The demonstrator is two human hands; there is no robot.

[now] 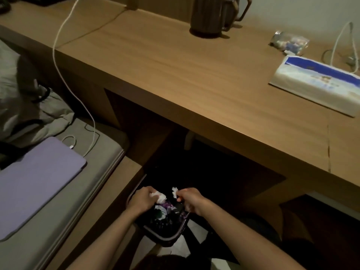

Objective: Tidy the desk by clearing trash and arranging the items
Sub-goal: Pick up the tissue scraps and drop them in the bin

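My left hand [143,198] grips a crumpled tissue [159,197]. My right hand [190,199] pinches a scrap [174,191] whose tip points up and away from me. The bin [165,238] sits just beneath both hands. Far beyond my right hand, a pack [319,82] lies lengthwise along the desk [194,75].

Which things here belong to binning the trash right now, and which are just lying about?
In use: left hand, right hand, crumpled tissues, bin.
Lying about: jug, tissue pack, plastic bag, white cable, purple laptop.
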